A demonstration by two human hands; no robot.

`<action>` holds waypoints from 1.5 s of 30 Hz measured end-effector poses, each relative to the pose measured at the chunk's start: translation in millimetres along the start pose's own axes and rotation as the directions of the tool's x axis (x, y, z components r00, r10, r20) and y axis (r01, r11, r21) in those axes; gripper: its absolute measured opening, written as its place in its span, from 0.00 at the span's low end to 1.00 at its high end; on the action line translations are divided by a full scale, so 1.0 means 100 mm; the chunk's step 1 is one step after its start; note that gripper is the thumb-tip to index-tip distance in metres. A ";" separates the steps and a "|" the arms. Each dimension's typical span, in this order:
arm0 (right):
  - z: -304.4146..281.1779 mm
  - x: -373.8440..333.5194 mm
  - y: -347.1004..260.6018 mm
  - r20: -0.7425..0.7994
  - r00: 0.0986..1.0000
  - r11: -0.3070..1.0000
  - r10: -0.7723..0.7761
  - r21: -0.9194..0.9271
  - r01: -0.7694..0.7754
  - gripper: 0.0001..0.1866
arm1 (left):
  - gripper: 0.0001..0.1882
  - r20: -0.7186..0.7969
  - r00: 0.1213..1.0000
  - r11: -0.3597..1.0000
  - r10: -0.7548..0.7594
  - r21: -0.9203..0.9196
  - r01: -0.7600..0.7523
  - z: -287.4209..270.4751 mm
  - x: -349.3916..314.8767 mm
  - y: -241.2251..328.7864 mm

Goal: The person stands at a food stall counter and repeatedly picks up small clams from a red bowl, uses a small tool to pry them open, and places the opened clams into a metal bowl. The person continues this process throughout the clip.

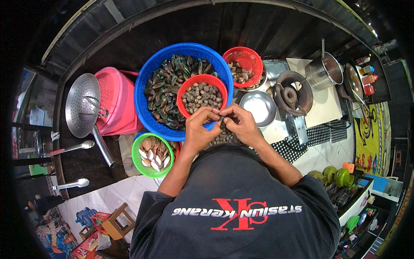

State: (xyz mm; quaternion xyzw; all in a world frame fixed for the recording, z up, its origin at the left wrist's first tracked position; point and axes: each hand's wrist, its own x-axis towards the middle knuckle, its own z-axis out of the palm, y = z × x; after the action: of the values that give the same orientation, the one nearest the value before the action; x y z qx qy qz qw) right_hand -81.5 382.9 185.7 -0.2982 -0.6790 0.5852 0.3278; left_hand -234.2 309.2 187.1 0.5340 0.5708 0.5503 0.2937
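Observation:
My left hand (199, 126) and my right hand (242, 125) meet fingertip to fingertip in the middle. Both pinch a small dark cockle (221, 119), which the fingers mostly cover. More loose cockles (225, 137) lie just below my hands, partly hidden by my body. Right beyond my fingers, a red basket (180, 102) holds small, round, brownish cockles (202, 96). It rests inside a large blue basket (142, 88), full of dark green mussels (166, 82).
At left, a green basket (135, 152) holds pale clams (154, 156), near pink tubs (113, 97) and a perforated ladle (82, 103). Another red basket (248, 52), a metal bowl (258, 108), a burner (290, 93) and a steel pot (318, 74) stand to the right.

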 end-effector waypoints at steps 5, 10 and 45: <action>-0.04 0.00 0.02 0.057 0.997 0.999 0.043 0.024 -0.044 0.09 | 0.08 0.063 0.995 0.996 -0.074 -0.055 0.077 -0.05 0.02 -0.02; -0.10 0.04 -0.02 0.114 0.989 0.995 0.097 -0.050 -0.091 0.09 | 0.07 0.122 0.979 0.980 -0.163 -0.097 0.175 -0.09 0.05 -0.01; -0.65 -0.54 0.86 -0.031 0.925 0.921 0.379 -0.087 -0.380 0.08 | 0.16 -0.128 0.981 0.929 -0.145 0.323 0.179 -0.06 -0.20 -0.45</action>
State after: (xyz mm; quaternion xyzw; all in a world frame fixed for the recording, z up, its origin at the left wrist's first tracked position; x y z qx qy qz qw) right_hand 5.3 391.1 102.1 -0.4427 -0.6323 0.6039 0.1986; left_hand -247.6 296.6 140.9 0.4980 0.7118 0.4465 0.2142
